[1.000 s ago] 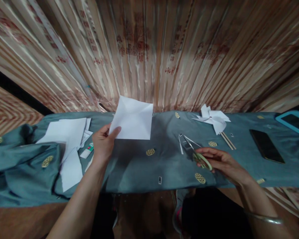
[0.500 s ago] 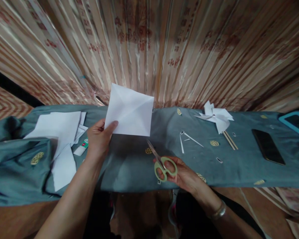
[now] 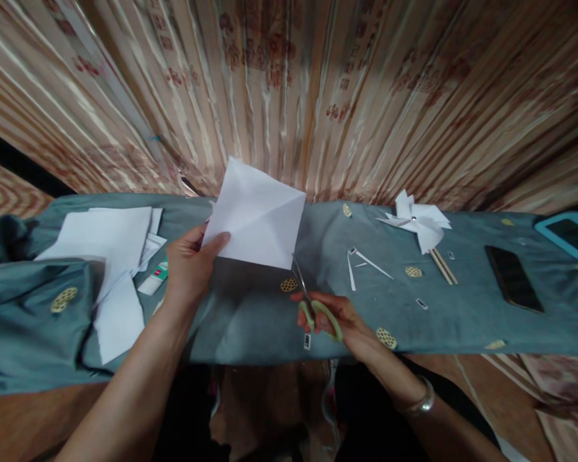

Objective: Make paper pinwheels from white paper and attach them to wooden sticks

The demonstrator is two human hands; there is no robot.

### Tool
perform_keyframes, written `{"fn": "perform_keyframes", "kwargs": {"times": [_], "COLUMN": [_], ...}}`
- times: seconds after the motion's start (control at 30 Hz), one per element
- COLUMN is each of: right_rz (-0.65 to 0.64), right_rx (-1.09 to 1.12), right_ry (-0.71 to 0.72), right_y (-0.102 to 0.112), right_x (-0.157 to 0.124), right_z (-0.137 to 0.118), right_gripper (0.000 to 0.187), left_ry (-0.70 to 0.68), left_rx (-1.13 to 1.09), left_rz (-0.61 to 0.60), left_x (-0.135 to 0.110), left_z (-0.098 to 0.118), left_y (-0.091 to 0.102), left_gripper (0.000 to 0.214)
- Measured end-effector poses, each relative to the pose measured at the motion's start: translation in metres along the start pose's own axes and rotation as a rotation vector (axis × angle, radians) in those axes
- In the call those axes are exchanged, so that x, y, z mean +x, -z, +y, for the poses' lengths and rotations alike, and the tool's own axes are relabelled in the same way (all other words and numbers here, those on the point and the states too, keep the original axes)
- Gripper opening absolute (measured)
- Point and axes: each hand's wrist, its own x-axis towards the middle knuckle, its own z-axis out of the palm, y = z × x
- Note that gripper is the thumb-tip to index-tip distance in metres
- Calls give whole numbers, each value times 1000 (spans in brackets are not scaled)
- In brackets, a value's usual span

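Observation:
My left hand (image 3: 192, 260) pinches the lower left corner of a square sheet of paper (image 3: 260, 215), thumb on top. Diagonal creases cross the white sheet, which is held up above the cloth. In my right hand (image 3: 334, 314) is a pair of scissors (image 3: 308, 300) with light green handles, fingers through the loops. The blade tips point up at the sheet's lower right corner; whether they touch it I cannot tell. Thin white paper strips (image 3: 351, 269) lie on the cloth right of the scissors.
A grey-green cloth (image 3: 250, 321) with yellow prints covers the table. White papers (image 3: 110, 250) and an eraser (image 3: 154, 278) lie left. To the right are a paper pinwheel (image 3: 421, 221), two wooden sticks (image 3: 443, 266), a dark phone (image 3: 513, 278) and a blue-framed device (image 3: 568, 231). A curtain (image 3: 289, 96) hangs behind.
The sheet has tilted clockwise and shifted slightly right in my left hand. My right hand has raised the scissors, turning them so the tips are near the sheet's lower right corner.

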Motion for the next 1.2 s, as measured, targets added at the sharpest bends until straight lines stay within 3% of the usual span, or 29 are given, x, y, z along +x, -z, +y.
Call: {"fn": "perform_keyframes", "kwargs": {"times": [0.2, 0.9, 1.2], "right_rz": [-13, 17, 12], "right_rx": [-52, -84, -88], "right_ry": [-20, -32, -31], "right_y": [2, 6, 7], "right_x": [0, 1, 2], "right_z": [-1, 0, 0], "right_gripper": [53, 52, 53], "left_ry": [0, 32, -15], "left_rx": [84, 54, 36], "left_rz": [-36, -33, -67], "left_x": [-4, -9, -8], "left_z": [-3, -6, -9], "left_y": [-1, -4, -4], "left_gripper": [19, 23, 19]}}
